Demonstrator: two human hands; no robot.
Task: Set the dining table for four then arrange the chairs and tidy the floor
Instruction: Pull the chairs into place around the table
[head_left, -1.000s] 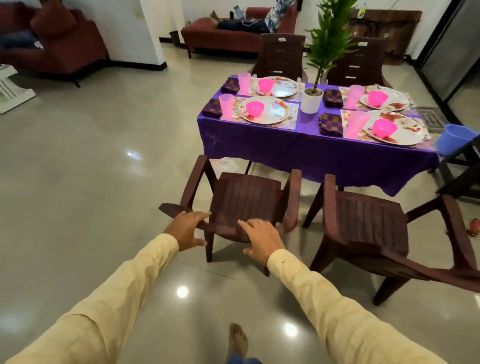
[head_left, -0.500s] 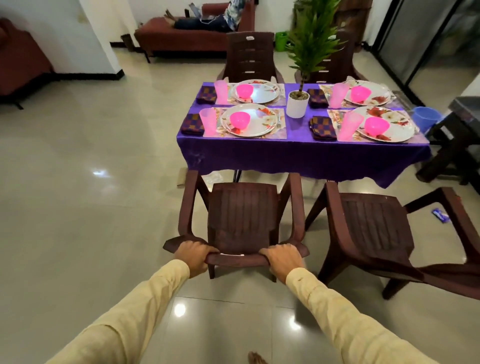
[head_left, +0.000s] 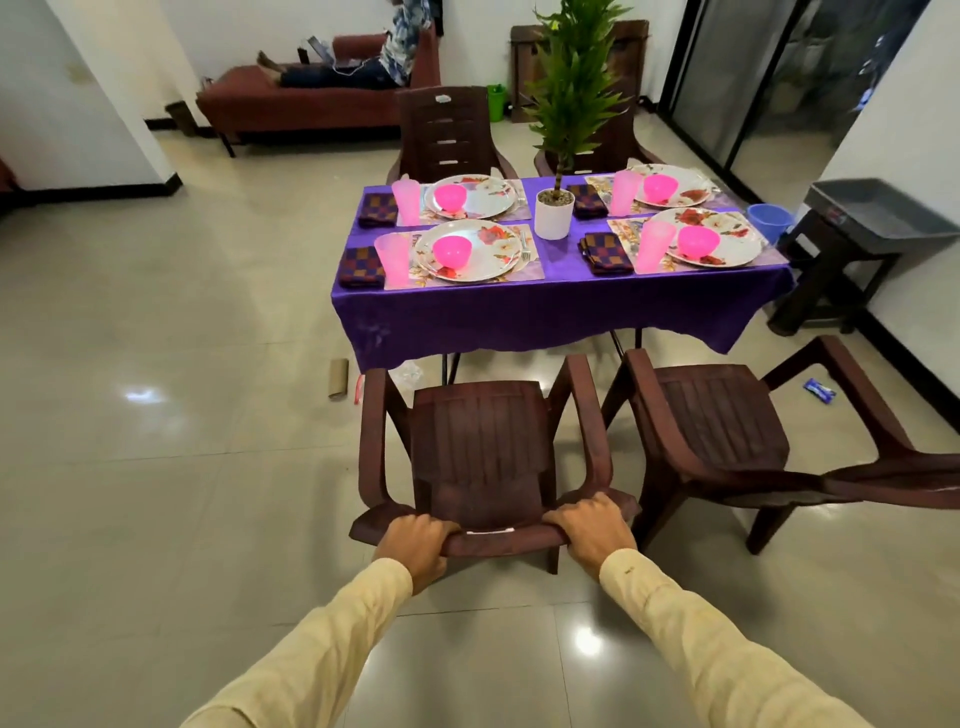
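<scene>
**Before the table (head_left: 561, 317), a chair (head_left: 480, 452) gripped by its back**

On the table's near side stands the chair, dark brown plastic with a ribbed seat. It faces the left place setting, its front just short of the purple cloth's hem. The left hand (head_left: 418, 543) and right hand (head_left: 592, 535) clamp its top rail, apart, fingertips curled out of sight. Its front legs hide beneath the seat. Further right along that side, a second chair (head_left: 722, 431) is cut off at the edge of view.

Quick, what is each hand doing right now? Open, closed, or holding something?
Left hand: closed, gripping the top edge of the chair back.
Right hand: closed, gripping the same chair's top edge.
</scene>
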